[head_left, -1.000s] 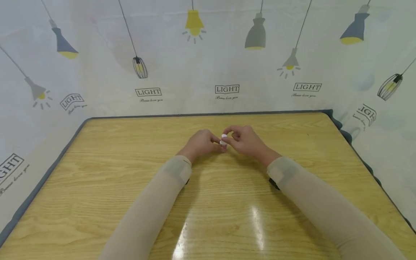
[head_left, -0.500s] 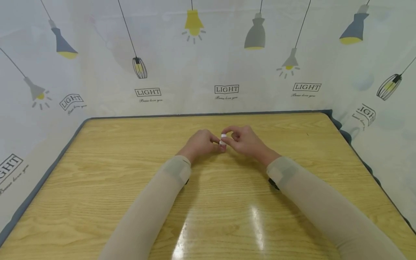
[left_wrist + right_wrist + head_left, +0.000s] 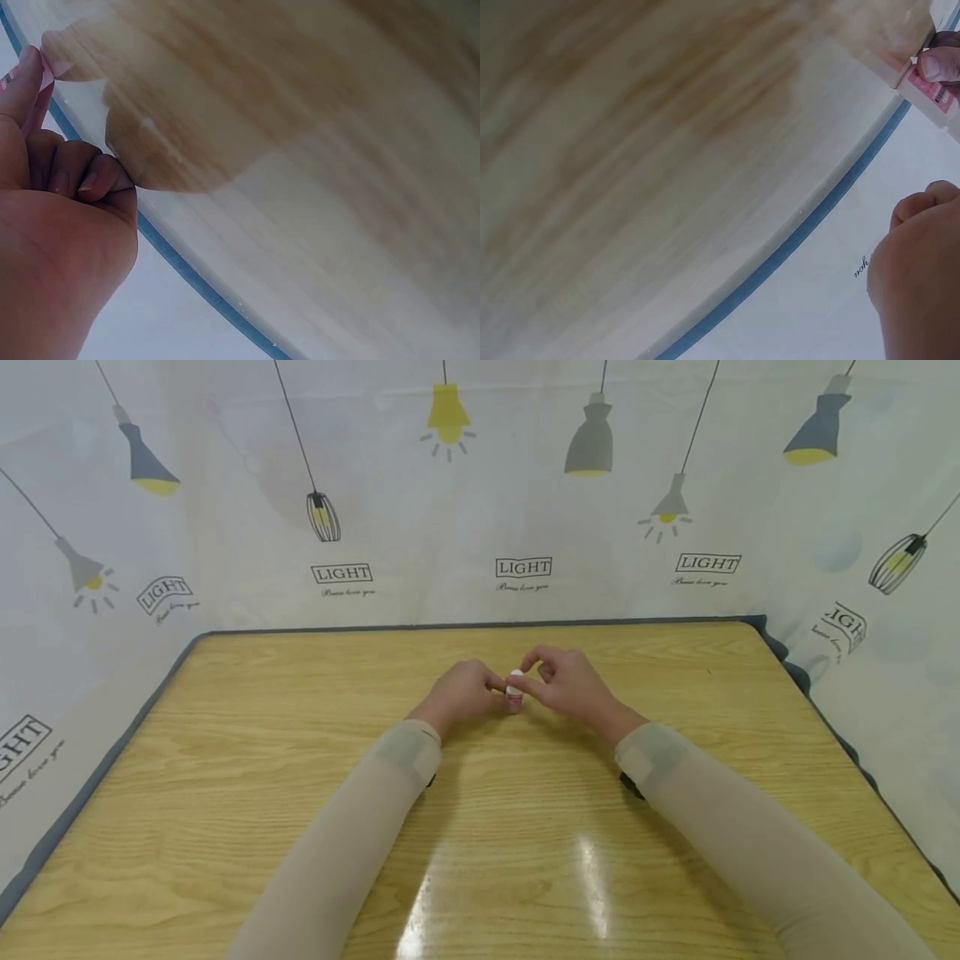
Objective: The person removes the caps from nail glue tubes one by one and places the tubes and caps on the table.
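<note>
A small white bottle with a pink label stands upright on the table near its far side. My left hand pinches its body between thumb and fingers, the other fingers curled in toward the palm in the left wrist view. On top sits a white cap, with the thumb and bent index finger of my right hand at its sides. The pink-labelled bottle shows at the upper right of the right wrist view, its cap end cut off by the frame. Only a sliver of the label shows in the left wrist view.
The wood-grain table has a glossy top and a dark blue edge. Behind it and along both sides hangs a pale wall covering printed with lamps and the word LIGHT.
My right index finger has shifted from over the cap toward its right side, and the right hand has turned slightly. The left hand and the bottle have stayed in place.
</note>
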`<state>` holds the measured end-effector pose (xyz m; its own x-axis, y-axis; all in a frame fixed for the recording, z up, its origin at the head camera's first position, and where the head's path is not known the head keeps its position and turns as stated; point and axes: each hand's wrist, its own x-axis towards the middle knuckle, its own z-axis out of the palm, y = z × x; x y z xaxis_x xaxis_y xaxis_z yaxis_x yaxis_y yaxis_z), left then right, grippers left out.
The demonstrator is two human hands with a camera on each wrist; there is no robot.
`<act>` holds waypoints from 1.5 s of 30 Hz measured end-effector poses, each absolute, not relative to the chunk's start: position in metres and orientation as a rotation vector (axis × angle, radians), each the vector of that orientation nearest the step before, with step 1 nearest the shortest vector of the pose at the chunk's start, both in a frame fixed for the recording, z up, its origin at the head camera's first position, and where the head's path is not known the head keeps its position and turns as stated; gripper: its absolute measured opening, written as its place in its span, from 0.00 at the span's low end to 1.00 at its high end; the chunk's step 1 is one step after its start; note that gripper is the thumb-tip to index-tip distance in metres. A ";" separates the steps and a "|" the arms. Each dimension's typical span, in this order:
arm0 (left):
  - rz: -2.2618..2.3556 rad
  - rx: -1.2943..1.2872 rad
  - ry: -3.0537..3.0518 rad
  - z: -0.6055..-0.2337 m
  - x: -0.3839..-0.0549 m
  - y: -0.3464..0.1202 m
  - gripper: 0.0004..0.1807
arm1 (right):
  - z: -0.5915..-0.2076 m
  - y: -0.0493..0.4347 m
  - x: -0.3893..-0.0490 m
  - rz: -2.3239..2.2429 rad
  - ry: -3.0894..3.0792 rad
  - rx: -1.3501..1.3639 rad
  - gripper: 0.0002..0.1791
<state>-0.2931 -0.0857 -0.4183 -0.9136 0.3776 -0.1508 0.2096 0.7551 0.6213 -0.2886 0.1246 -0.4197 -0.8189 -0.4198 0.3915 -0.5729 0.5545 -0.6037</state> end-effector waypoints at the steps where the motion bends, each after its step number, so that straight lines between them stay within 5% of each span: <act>1: 0.906 0.458 2.684 -0.418 -0.293 -0.086 0.18 | -0.420 0.125 -0.289 1.111 -2.586 0.838 0.12; 45: 0.912 0.459 2.669 -0.419 -0.294 -0.086 0.14 | -0.419 0.127 -0.289 1.183 -2.593 1.014 0.08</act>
